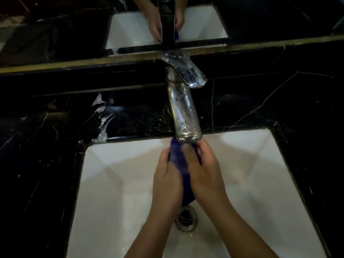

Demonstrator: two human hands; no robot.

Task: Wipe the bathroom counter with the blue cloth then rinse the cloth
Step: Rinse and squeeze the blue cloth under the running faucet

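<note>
The blue cloth (179,162) is bunched between both hands over the white sink (115,183), right under the spout of the chrome tap (183,112). My left hand (167,175) grips its left side and my right hand (203,170) grips its right side, thumbs up near the spout. The cloth's lower end hangs down toward the drain (186,218). The black marble counter (46,146) surrounds the sink. I cannot tell if water is running.
White foam streaks (103,125) lie on the counter behind the sink's left corner. The tap's lever handle (188,71) points right. A mirror (74,25) behind the counter reflects the sink and hands. Water drops dot the counter near the tap base.
</note>
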